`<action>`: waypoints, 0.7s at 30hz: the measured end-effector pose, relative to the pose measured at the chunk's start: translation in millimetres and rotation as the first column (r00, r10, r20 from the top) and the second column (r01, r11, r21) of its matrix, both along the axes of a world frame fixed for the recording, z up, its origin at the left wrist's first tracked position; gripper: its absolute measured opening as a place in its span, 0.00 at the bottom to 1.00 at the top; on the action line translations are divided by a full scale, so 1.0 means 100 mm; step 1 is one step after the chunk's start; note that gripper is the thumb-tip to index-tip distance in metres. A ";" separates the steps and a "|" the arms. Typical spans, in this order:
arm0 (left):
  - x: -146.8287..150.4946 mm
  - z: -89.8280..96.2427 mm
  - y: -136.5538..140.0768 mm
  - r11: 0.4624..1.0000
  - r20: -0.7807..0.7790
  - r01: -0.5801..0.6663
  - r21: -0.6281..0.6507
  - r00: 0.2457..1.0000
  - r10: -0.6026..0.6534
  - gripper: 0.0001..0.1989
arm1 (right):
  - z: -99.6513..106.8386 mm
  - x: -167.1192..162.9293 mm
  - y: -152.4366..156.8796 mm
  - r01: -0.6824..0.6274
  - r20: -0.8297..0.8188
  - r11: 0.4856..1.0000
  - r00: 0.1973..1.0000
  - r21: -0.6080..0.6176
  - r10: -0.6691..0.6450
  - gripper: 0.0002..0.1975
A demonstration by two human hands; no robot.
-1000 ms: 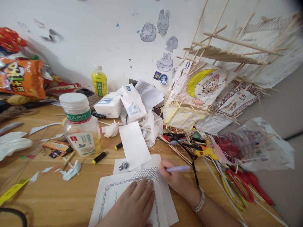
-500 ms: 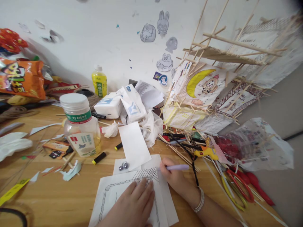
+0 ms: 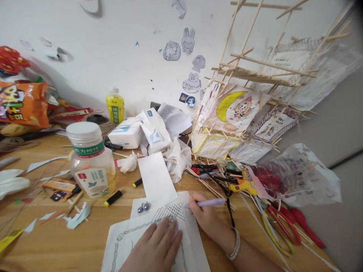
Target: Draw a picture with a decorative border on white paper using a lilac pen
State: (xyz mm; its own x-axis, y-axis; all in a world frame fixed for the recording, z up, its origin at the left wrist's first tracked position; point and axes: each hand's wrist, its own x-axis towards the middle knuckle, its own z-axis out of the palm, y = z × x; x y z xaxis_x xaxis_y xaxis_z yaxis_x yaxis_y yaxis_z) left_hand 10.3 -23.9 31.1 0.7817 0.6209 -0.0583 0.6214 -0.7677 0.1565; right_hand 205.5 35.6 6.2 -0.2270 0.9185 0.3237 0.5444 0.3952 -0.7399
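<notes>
The drawing (image 3: 134, 232) lies on the desk (image 3: 65, 249), over a larger white sheet (image 3: 195, 238) that shows past its right edge. The left hand (image 3: 159, 241) rests flat on the drawing, fingers stretched out, its grip pinching nothing. The right hand (image 3: 205, 215), at the drawing's upper right corner, has its grip closed round a purple pen (image 3: 210, 203).

The pen tip is near the drawing's edge, so a stroke could run off onto the sheet below. If the left hand pressed less firmly, the drawing might slide on that sheet and spoil the crosshatching. Two shiny balls (image 3: 143, 207), just beyond the drawing's top edge, could roll if the papers were nudged. Fresh ink might smear under the left fingers.

The left hand hides the middle of the drawing, and its near part is cut off below. Whether the pen tip touches paper is hard to tell; the right hand's lower fingers are mostly hidden.
</notes>
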 end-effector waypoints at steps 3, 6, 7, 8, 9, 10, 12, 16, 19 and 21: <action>0.01 -0.06 0.02 0.999 0.028 0.037 -0.030 0.999 -0.036 0.27 | 0.00 0.00 -0.01 -0.012 -0.041 0.998 0.999 -0.064 0.009 0.14; 0.02 -0.24 0.04 0.997 0.063 0.062 -0.041 0.996 -0.059 0.25 | -0.01 0.01 -0.01 -0.035 -0.071 0.995 0.997 -0.093 0.029 0.14; 0.03 -0.28 0.04 0.997 0.063 0.073 -0.039 0.996 -0.070 0.25 | -0.01 0.01 -0.01 -0.044 -0.076 0.994 0.996 -0.095 0.037 0.15; 0.03 -0.31 0.04 0.997 0.060 0.076 -0.031 0.995 -0.074 0.25 | 0.00 0.00 -0.02 -0.051 -0.079 0.994 0.996 -0.099 0.043 0.15; 0.03 -0.32 0.04 0.997 0.054 0.080 -0.021 0.995 -0.079 0.24 | 0.00 0.00 -0.02 -0.059 -0.084 0.992 0.995 -0.108 0.050 0.15; 0.03 -0.30 0.04 0.996 0.044 0.088 -0.010 0.995 -0.088 0.24 | 0.01 -0.01 -0.03 -0.068 -0.091 0.990 0.994 -0.125 0.057 0.16; 0.03 -0.21 0.03 0.995 0.026 0.100 -0.001 0.995 -0.100 0.22 | 0.03 -0.02 -0.04 -0.095 -0.102 0.981 0.992 -0.168 0.079 0.16; 0.03 0.01 0.02 0.997 -0.008 0.077 0.013 0.997 -0.077 0.21 | 0.06 -0.04 -0.05 -0.150 -0.034 0.972 0.989 -0.180 0.147 0.15; 0.05 0.09 0.03 0.998 -0.050 0.062 -0.019 0.997 -0.063 0.22 | 0.07 -0.04 -0.04 -0.174 0.070 0.977 0.981 -0.119 0.183 0.15; 0.06 0.11 0.03 0.997 -0.052 0.057 -0.044 0.997 -0.059 0.23 | 0.08 -0.04 -0.04 -0.191 0.121 0.979 0.973 -0.068 0.198 0.15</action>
